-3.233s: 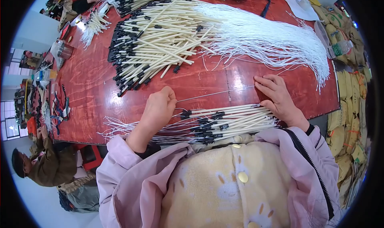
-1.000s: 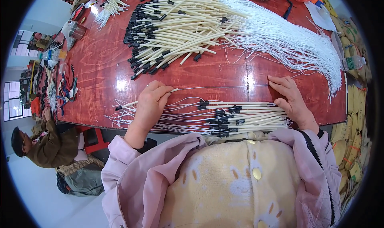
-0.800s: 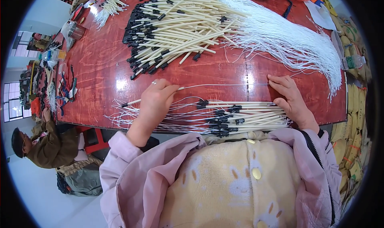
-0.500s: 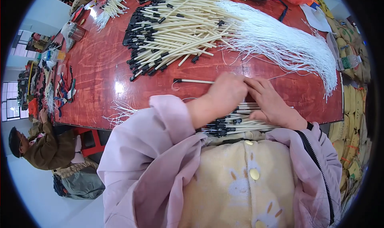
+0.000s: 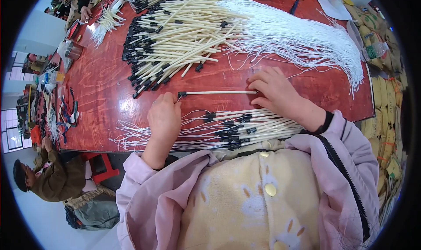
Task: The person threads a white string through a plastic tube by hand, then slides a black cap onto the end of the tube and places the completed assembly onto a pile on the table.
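Observation:
One thin cream rod [image 5: 219, 92] with a black end fitting [image 5: 182, 94] lies level across the red table in front of me. At its black end, my left hand [image 5: 164, 116] is closed, its fingertips pinching a thin white string beside the fitting. My right hand [image 5: 280, 92] has its fingers curled about the rod's right end, which they partly hide. Nearer my body lies a bundle of similar rods [image 5: 267, 125], black ends to the left, with loose white strings [image 5: 136, 133] trailing from them.
Beyond my hands is a large heap of cream rods [image 5: 184, 39] with black ends, their long white strings [image 5: 302, 39] spread right. A metal cup [image 5: 73, 50] stands at the left. A plastic bottle [image 5: 376, 51] and stacked sacks [image 5: 383, 114] are at the right. Another person [image 5: 57, 173] sits at left.
My hands were together over the rod's right part; now they are apart at its two ends. The left hand has moved left to the black fitting. The view has shifted slightly.

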A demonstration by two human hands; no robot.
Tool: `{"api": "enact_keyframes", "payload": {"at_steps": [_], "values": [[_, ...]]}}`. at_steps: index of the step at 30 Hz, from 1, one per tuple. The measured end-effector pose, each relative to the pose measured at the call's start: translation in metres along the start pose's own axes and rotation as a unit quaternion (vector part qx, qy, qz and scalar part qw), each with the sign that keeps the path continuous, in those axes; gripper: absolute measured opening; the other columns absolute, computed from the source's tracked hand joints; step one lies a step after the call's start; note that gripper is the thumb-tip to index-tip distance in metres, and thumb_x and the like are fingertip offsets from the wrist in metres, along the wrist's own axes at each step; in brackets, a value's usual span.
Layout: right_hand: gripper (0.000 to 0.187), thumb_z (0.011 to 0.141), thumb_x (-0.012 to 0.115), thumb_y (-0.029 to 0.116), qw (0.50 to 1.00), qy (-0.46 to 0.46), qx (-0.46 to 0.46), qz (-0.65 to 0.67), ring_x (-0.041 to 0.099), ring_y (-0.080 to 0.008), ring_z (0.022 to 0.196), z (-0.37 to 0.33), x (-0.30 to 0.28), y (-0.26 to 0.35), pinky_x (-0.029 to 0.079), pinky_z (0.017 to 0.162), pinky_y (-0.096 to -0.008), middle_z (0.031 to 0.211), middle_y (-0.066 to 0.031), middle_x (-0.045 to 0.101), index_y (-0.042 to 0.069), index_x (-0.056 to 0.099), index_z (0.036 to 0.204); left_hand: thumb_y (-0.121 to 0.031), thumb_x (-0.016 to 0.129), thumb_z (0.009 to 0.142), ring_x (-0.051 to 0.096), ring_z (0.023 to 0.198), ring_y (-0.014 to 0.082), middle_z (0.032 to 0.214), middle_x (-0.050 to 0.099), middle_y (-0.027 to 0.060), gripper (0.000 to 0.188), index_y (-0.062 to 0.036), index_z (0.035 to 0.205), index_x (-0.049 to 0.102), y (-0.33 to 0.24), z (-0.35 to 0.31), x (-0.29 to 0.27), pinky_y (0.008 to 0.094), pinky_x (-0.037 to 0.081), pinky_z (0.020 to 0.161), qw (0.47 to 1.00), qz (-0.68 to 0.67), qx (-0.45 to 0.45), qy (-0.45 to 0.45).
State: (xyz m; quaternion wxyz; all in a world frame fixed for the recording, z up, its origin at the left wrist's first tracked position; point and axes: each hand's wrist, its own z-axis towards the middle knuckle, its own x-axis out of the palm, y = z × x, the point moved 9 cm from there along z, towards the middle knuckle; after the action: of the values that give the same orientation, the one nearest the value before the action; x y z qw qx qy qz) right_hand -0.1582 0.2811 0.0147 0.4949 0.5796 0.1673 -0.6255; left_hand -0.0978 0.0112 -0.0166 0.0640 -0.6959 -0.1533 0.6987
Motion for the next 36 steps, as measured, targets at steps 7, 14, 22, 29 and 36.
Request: {"api": "enact_keyframes", "payload": {"at_steps": [7,14,22,29,36], "values": [[0.017,0.074,0.075,0.004,0.998,-0.039,-0.031,-0.031,0.055,-0.0253,0.089,0.009,0.008,0.007,0.041,0.081,-0.0401,0.084,-0.004,0.057,0.009,0.058,0.076,-0.01,0.063,0.093,0.065,0.087,0.0415,0.09,0.066,0.0214,0.011,-0.0013,0.098,0.061,0.004,0.002,0.005,0.0522,0.052,0.076,0.997,0.023,0.078,-0.014],[0.019,0.071,0.073,0.0,0.999,0.014,0.02,0.031,0.054,-0.0251,0.085,-0.03,-0.035,-0.005,0.039,0.079,-0.0398,0.082,-0.0037,0.055,0.01,0.056,0.074,-0.004,0.057,0.093,0.064,0.079,0.0448,0.083,0.063,0.0243,0.005,-0.0005,0.097,0.057,0.082,-0.016,-0.068,0.051,0.049,0.069,0.99,0.007,-0.004,-0.14],[0.019,0.073,0.079,0.007,0.975,0.162,0.087,0.124,0.057,-0.0246,0.096,-0.087,-0.059,-0.006,0.041,0.089,-0.0409,0.093,-0.0036,0.062,0.009,0.062,0.082,-0.002,0.061,0.091,0.062,0.077,0.0424,0.083,0.062,0.0222,0.009,0.0,0.099,0.057,0.19,-0.1,-0.084,0.0454,0.049,0.069,0.985,0.046,-0.161,0.029],[0.035,0.085,0.076,0.017,0.992,0.061,0.093,0.052,0.056,-0.0308,0.113,-0.071,-0.08,-0.022,0.041,0.102,-0.0441,0.125,-0.0129,0.062,0.003,0.065,0.115,-0.009,0.07,0.089,0.063,0.088,0.0402,0.09,0.066,0.0184,0.016,0.0011,0.101,0.064,0.056,-0.06,-0.112,0.0456,0.05,0.081,0.991,0.062,-0.02,-0.118],[0.056,0.09,0.074,0.027,0.99,-0.002,0.128,-0.057,0.053,-0.0364,0.121,-0.041,-0.029,-0.066,0.04,0.108,-0.045,0.145,-0.0177,0.054,-0.005,0.058,0.133,-0.013,0.071,0.09,0.065,0.092,0.0372,0.096,0.067,0.0167,0.013,-0.0036,0.1,0.071,-0.107,0.031,-0.039,0.044,0.053,0.08,0.964,-0.125,0.23,-0.042]]}}
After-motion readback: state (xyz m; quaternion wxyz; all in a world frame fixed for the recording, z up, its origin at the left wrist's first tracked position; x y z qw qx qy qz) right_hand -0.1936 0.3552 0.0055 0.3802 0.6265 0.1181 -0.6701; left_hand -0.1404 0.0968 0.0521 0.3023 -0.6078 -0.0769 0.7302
